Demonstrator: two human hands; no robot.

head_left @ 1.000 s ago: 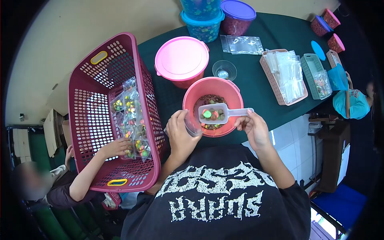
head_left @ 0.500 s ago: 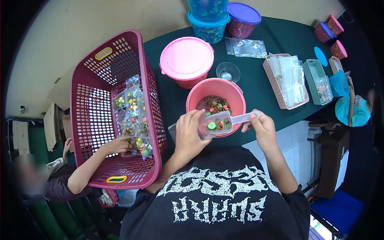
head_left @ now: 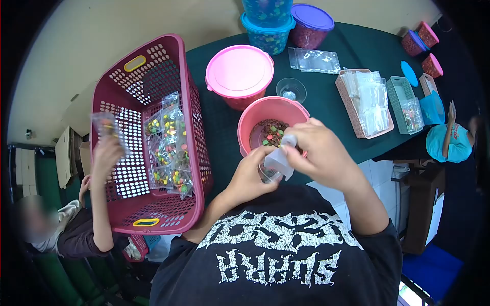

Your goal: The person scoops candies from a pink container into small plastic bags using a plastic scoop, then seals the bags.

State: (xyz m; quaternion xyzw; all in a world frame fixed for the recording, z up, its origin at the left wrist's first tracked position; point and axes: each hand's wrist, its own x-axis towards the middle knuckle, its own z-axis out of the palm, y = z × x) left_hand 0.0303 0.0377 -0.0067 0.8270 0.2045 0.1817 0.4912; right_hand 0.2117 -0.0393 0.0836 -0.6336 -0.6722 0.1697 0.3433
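Observation:
In front of my shirt, my left hand pinches a clear plastic bag by its mouth. My right hand grips the handle of a translucent white scoop, which is tipped steeply down with its bowl at the bag's mouth. How much the bag contains is hard to make out. Just beyond both hands stands an open pink tub. Brown, green and pink round candies lie in its bottom, partly hidden by my right hand.
At left, a maroon basket holds filled candy bags; a co-worker's hand raises another bag. Nearby are a lidded pink tub, a glass bowl, flat empty bags and a tray of bags. Another person is far right.
My right hand has turned the candy-loaded scoop from level to steeply tipped over the bag and moved left. The co-worker's hand has lifted a filled bag off the pile toward the basket's far-left side.

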